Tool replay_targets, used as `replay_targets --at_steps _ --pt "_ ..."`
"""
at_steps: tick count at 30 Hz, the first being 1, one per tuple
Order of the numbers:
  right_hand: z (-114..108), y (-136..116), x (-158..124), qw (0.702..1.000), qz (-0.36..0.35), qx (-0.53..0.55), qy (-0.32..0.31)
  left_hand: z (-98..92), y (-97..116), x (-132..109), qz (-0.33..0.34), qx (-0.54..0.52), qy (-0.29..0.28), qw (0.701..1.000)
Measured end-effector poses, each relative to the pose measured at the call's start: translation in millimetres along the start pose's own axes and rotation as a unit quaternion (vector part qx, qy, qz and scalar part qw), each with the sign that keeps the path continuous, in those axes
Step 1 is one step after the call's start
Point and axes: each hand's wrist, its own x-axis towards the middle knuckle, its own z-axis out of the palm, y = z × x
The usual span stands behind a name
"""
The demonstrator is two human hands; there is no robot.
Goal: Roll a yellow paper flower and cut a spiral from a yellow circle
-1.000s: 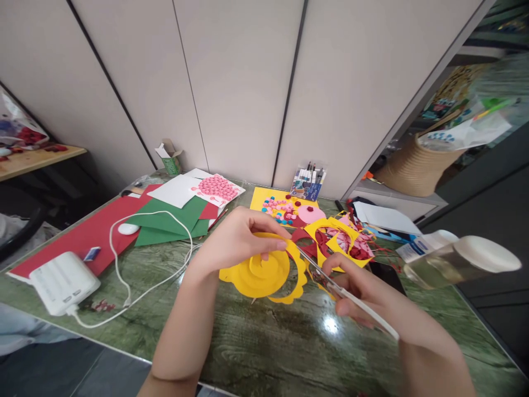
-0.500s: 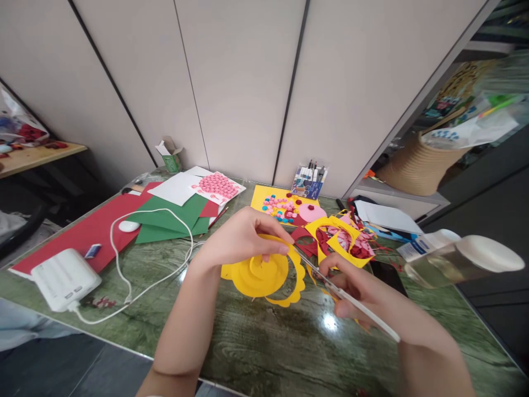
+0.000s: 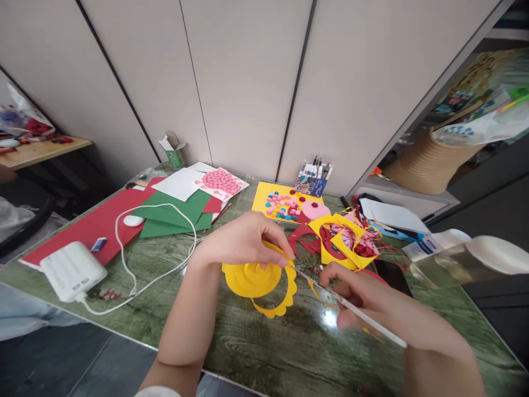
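Note:
My left hand [image 3: 252,242] pinches the upper right edge of a yellow paper spiral [image 3: 248,282] between thumb and fingers. The spiral's outer strip [image 3: 289,298] has a scalloped edge and hangs away from the coil in a loop. My right hand [image 3: 347,292] is closed around a slim, white-handled tool [image 3: 374,322] with a narrow metal front end. That front end points left and meets the paper's edge beside my left fingertips. My fingers hide part of the tool, so its exact kind is unclear. Small yellow slivers lie beneath my right hand.
Yellow and red paper scraps [image 3: 355,242] lie beyond my right hand, near a dark phone [image 3: 392,275] and a clear jar [image 3: 438,273]. Behind are small colored balls on yellow paper [image 3: 260,201]. To the left are green sheets [image 3: 177,218], a power bank [image 3: 74,270] and its white cable [image 3: 136,295].
The paper has turned slightly in my left hand, and its scalloped strip hangs lower and farther left. The tool stays at its edge. My view has shifted a little.

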Motion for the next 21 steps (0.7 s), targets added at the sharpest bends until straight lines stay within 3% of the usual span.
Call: replay_targets --at_steps 14,21 --pt "2.5 1.9 3.6 0.997 0.010 -0.079 -0.008 -1.0 -1.1 1.1 0.003 0.099 -0.065 0.993" --pt "2.7 3.0 4.6 0.996 0.008 -0.082 -0.014 1.0 -5.6 4.5 0.016 0.117 -0.070 0.991"
